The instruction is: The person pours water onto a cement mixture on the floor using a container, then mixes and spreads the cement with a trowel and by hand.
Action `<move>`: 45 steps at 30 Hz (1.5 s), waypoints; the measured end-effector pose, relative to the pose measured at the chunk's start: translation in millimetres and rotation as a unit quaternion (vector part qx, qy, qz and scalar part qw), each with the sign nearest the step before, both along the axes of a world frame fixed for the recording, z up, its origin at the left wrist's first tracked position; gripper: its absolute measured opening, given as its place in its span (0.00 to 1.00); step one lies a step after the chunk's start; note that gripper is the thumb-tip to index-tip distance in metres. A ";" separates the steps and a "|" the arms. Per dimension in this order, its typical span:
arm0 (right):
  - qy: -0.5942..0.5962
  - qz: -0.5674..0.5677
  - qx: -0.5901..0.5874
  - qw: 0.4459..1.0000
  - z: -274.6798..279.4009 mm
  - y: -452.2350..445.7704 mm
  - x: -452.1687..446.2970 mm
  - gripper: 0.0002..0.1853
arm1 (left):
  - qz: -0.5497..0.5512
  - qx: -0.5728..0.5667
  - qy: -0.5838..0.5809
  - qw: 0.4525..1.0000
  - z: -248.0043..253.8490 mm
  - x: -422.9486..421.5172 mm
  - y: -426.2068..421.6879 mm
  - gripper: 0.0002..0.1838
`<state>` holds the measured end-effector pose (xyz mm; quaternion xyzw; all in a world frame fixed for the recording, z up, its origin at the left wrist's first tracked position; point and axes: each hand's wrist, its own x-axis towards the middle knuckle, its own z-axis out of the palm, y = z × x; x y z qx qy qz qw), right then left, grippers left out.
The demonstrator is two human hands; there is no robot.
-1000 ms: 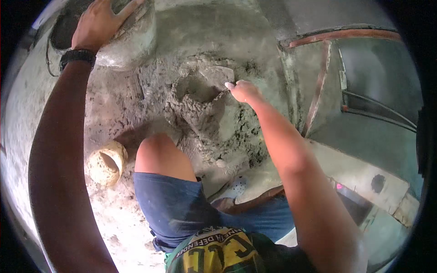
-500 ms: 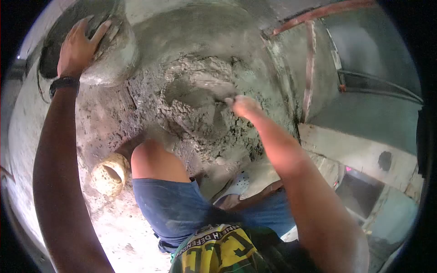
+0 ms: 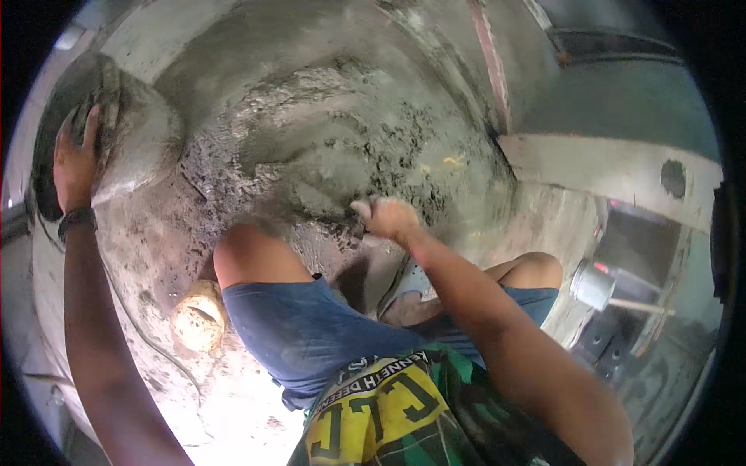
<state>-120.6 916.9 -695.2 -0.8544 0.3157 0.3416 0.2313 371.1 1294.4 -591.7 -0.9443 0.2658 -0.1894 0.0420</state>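
Wet grey mortar [image 3: 311,147] is spread over the floor in front of me. My right hand [image 3: 386,218] is closed round the handle of a trowel, whose mortar-coated blade [image 3: 315,200] lies low against the mix, left of the hand. At the upper left, my left hand [image 3: 75,167] rests at the mouth of a tipped, cement-smeared bucket [image 3: 144,144]. Its fingers are spread and stretched out against the bucket, some partly hidden in the dark opening.
A short, pale crusted pipe [image 3: 198,317] stands near my knee, beside a thin cable [image 3: 148,338]. To the right are a pale beam [image 3: 606,159] and a white container with a stick handle [image 3: 593,285]. My foot [image 3: 404,303] is close to the mortar.
My right hand has drawn the trowel down and toward me, leaving smoother mortar behind it. The view has shifted; my left hand remains on the bucket.
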 end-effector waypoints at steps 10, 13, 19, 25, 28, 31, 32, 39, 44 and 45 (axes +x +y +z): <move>0.064 -0.017 -0.080 0.995 29.7 -108.3 -46.6 0.43 | 0.027 -0.078 0.082 0.993 22.8 -4.4 -10.7 0.41; 0.042 -0.020 -0.003 0.999 36.9 -54.9 -63.4 0.45 | -0.040 0.090 -0.059 0.993 -7.6 30.7 23.1 0.30; 0.054 -0.082 -0.035 0.995 -32.8 -69.6 -85.6 0.46 | -0.067 0.201 -0.087 0.973 -4.3 29.1 25.3 0.27; 0.014 -0.038 -0.096 0.995 4.3 -123.5 -81.6 0.42 | -0.076 0.225 -0.101 0.966 -7.6 50.3 43.4 0.26; 0.046 -0.036 -0.003 0.998 29.3 -95.1 -107.3 0.40 | -0.057 0.408 -0.141 0.900 -19.4 57.0 46.7 0.34; 0.051 0.064 -0.002 0.997 20.9 -53.9 -141.0 0.39 | -0.096 0.044 -0.003 0.994 -25.8 61.3 53.2 0.46; 0.047 0.063 -0.003 0.997 5.8 -49.3 -146.5 0.39 | -0.112 0.149 -0.081 0.979 -25.9 68.0 59.4 0.45; 0.081 0.069 0.004 0.994 -14.0 -46.8 -133.1 0.36 | -0.110 0.244 -0.110 0.957 -15.2 56.7 51.9 0.37; 0.040 0.008 -0.048 0.998 -33.8 -44.7 -130.5 0.39 | -0.079 0.096 -0.060 0.990 -20.5 54.8 38.4 0.38; 0.028 0.014 -0.054 0.998 -30.2 -48.8 -127.4 0.40 | -0.066 0.022 -0.024 0.997 -21.5 55.2 35.8 0.39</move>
